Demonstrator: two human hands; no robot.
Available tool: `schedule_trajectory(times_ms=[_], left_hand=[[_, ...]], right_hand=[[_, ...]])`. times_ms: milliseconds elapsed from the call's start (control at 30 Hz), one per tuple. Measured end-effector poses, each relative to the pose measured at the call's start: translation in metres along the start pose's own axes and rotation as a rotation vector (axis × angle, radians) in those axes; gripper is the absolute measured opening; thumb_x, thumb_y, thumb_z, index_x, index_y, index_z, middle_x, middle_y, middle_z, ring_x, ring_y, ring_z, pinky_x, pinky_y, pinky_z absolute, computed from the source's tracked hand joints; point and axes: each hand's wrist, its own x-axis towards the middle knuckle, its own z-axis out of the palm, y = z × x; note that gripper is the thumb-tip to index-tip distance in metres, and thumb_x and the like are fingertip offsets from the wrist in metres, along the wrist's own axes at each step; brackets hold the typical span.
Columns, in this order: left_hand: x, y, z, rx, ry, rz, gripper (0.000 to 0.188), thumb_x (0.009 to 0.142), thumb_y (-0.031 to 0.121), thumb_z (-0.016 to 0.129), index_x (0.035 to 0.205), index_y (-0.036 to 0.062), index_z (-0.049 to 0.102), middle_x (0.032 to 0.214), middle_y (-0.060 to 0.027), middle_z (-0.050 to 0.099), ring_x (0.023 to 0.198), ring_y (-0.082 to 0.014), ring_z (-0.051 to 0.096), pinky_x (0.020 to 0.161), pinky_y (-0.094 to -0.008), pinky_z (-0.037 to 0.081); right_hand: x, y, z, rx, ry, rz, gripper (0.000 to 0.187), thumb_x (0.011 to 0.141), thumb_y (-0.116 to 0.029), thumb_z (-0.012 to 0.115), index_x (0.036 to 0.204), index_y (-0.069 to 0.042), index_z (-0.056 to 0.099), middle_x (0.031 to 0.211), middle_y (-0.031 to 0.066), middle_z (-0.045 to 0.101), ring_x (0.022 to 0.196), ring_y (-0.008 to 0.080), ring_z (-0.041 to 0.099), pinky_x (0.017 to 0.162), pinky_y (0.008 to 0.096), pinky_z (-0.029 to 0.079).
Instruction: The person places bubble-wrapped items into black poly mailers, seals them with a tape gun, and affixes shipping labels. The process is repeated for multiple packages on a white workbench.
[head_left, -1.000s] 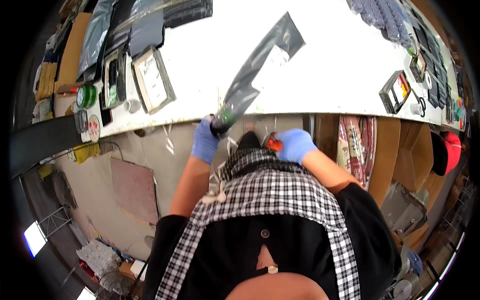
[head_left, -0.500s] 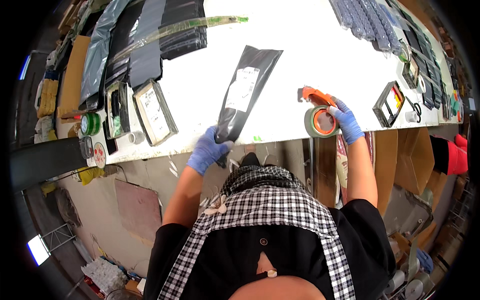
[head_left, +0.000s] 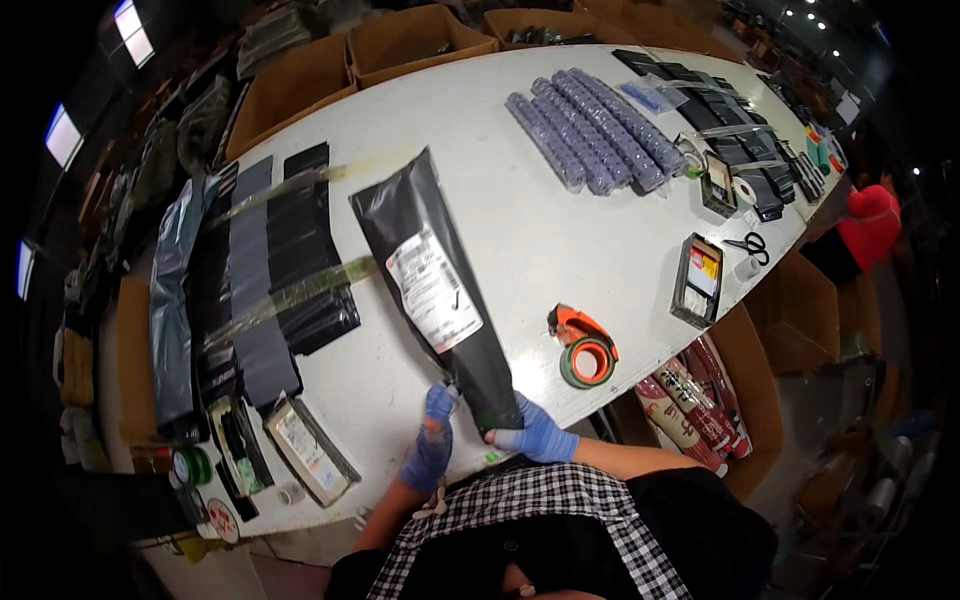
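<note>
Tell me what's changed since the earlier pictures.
The right hand has released the orange tape dispenser, which now lies on the table, and has moved left to grasp the near end of the black bag. The left hand, which held that end, is now at the bag's left edge; its grip is unclear. The bubble-wrapped rolls and scissors still lie on the table.

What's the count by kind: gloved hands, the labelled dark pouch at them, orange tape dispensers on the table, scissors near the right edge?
Gloved hands: 2 (left hand, right hand)
Labelled dark pouch: 1
Orange tape dispenser: 1
Scissors: 1
Total: 5
</note>
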Motion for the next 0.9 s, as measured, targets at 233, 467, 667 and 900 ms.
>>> schedule_trajectory(times_ms=[233, 467, 667, 900], left_hand=[[0.068, 0.063, -0.001, 0.227, 0.043, -0.205, 0.056, 0.098, 0.04, 0.053, 0.141, 0.0045, 0.046, 0.138, -0.0111, 0.049, 0.128, -0.0228, 0.046, 0.105, -0.0375, 0.039], [0.045, 0.013, -0.029, 0.419, 0.337, -0.343, 0.034, 0.091, 0.013, 0.062, 0.123, 0.0019, 0.059, 0.115, -0.011, 0.062, 0.104, -0.0213, 0.061, 0.09, -0.0337, 0.048], [0.087, 0.022, -0.097, 1.14, 0.364, -0.1, 0.038, 0.083, 0.015, 0.07, 0.119, 0.006, 0.061, 0.11, -0.0178, 0.06, 0.102, -0.0371, 0.058, 0.088, -0.0413, 0.049], [0.13, 0.043, -0.262, 1.531, 0.523, -0.061, 0.028, 0.082, 0.009, 0.068, 0.11, 0.0099, 0.066, 0.11, -0.0118, 0.064, 0.101, -0.0335, 0.06, 0.09, -0.0421, 0.049]], right_hand=[[0.212, -0.298, -0.17, 0.113, 0.242, -0.677, 0.038, 0.088, -0.032, 0.07, 0.11, -0.005, 0.056, 0.098, 0.005, 0.064, 0.09, 0.0163, 0.062, 0.082, 0.0305, 0.051], [0.318, -0.273, -0.316, -1.292, 1.059, -0.524, 0.06, 0.083, -0.032, 0.072, 0.129, 0.002, 0.052, 0.13, 0.023, 0.057, 0.122, 0.0357, 0.056, 0.098, 0.0449, 0.046], [0.316, -0.2, -0.385, -1.94, 1.062, 0.221, 0.072, 0.068, -0.048, 0.078, 0.123, -0.006, 0.059, 0.123, 0.0226, 0.061, 0.116, 0.0346, 0.06, 0.097, 0.0421, 0.05], [0.307, -0.188, -0.265, -1.66, 0.802, 0.431, 0.069, 0.068, -0.038, 0.083, 0.113, 0.007, 0.056, 0.121, 0.0308, 0.059, 0.112, 0.0417, 0.06, 0.093, 0.0445, 0.05]])
